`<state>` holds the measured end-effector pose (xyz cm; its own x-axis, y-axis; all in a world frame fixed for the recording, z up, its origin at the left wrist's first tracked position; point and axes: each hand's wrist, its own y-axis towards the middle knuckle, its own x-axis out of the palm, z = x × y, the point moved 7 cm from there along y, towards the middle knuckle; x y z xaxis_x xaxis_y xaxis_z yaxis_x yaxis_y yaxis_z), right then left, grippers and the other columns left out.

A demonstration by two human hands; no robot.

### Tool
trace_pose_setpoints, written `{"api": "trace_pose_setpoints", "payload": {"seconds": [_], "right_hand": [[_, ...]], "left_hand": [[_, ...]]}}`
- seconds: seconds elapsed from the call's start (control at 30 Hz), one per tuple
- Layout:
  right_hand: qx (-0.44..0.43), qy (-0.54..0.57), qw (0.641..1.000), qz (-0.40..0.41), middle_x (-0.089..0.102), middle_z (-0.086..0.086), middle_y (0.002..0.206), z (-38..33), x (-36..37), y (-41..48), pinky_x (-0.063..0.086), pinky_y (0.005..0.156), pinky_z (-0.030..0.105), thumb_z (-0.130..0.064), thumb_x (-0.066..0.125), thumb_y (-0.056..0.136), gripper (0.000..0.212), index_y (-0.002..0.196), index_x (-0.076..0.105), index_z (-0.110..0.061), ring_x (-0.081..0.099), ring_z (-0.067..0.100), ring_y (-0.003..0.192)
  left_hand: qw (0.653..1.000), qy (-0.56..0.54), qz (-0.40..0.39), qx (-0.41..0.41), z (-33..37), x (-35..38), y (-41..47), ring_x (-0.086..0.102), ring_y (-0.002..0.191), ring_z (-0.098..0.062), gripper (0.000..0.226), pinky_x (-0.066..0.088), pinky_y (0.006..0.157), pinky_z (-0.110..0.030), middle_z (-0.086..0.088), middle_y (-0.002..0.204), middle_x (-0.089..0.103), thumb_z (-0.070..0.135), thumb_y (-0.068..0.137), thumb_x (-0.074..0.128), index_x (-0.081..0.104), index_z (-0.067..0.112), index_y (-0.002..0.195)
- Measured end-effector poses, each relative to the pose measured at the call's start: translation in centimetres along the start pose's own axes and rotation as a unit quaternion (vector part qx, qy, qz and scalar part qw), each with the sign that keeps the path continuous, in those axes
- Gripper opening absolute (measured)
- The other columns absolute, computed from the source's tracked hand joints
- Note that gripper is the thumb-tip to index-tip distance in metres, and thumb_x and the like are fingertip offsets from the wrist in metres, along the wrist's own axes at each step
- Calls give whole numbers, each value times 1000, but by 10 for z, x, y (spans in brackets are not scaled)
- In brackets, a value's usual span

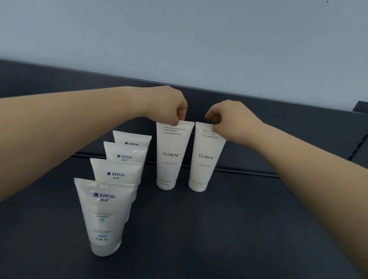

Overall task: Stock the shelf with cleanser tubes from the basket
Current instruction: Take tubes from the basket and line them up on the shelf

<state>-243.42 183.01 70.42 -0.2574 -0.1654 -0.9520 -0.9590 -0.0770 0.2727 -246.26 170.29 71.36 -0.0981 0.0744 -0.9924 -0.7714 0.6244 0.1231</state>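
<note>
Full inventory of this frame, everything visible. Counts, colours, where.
Manting tubes: 4, white, cap down in a front-to-back row, left of shelf centre
left Floral tube: 1, white, upright, cap down, mid-shelf, right of the Manting row
right Floral tube: 1, white, upright, cap down, beside the other Floral tube with a small gap between them
shelf: 1, dark grey, carries all six tubes
slotted rail: 1, dark, far right at the back of the shelf
wall: 1, pale grey, behind the shelf
left hand: 1, bare, pinch grip on the left Floral tube's top edge
right hand: 1, bare, pinch grip on the right Floral tube's top edge
</note>
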Motion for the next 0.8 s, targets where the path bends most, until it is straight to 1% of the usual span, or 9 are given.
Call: {"api": "trace_pose_setpoints", "payload": {"seconds": [0.07,0.13,0.27,0.33,0.43,0.57,0.63,0.7,0.8], "right_hand": [[-4,-5,1000,9,58,1,121,-2,-1,-3,49,91,34,-2,47,84,42,121,60,-16,55,22,111],[-4,-5,1000,21,53,4,125,-3,-3,-6,48,92,35,-5,48,86,41,124,58,-15,54,22,112],[-1,3,1000,27,48,4,128,-2,-1,-15,46,90,33,-9,48,87,40,126,54,-15,50,23,114],[-5,4,1000,31,47,4,128,-4,0,-22,45,93,37,-9,48,86,42,127,52,-16,49,24,115],[-24,-21,999,38,48,4,127,-9,2,-34,42,97,40,-12,48,87,41,127,52,-16,48,25,115],[-50,-45,997,43,49,1,130,-15,1,-52,37,96,38,-14,47,87,41,128,51,-20,48,24,117],[-66,-42,996,43,49,1,133,-19,0,-63,35,98,38,-15,47,88,42,130,50,-21,47,24,120],[-87,-38,995,41,48,1,134,-26,0,-76,35,98,39,-16,48,89,42,130,50,-21,47,25,121],[-130,-19,990,41,50,4,133,-45,-2,-96,39,96,41,-17,49,89,40,129,52,-19,49,26,119]], "left_hand": [[1000,-3,2,1,1,1,-1,58,100,-18,25,46,80,-28,4,99,61,12,86,54,64,16,108],[1000,1,4,4,4,3,-3,58,105,-19,30,48,87,-30,1,111,63,14,87,54,61,15,116],[1000,23,4,-2,8,10,-7,54,113,-22,42,46,93,-34,-3,125,58,21,89,54,50,13,130],[1000,20,14,-8,9,13,-11,52,118,-23,46,45,97,-37,-5,131,55,22,90,53,46,13,135],[999,8,37,-22,13,13,-23,47,126,-23,52,42,101,-38,-4,140,50,21,91,52,40,15,141],[997,-4,68,-34,22,8,-49,40,135,-22,53,37,107,-38,-6,144,45,18,91,51,38,14,142],[995,-14,84,-41,28,4,-67,27,143,-18,51,33,111,-36,-6,145,44,16,91,50,40,14,141],[993,-22,108,-53,35,1,-87,17,146,-13,48,29,111,-33,-4,146,44,15,91,50,44,16,138],[984,-17,161,-80,46,-7,-129,17,146,-10,43,28,110,-30,-2,143,48,17,92,49,49,17,135]]}}
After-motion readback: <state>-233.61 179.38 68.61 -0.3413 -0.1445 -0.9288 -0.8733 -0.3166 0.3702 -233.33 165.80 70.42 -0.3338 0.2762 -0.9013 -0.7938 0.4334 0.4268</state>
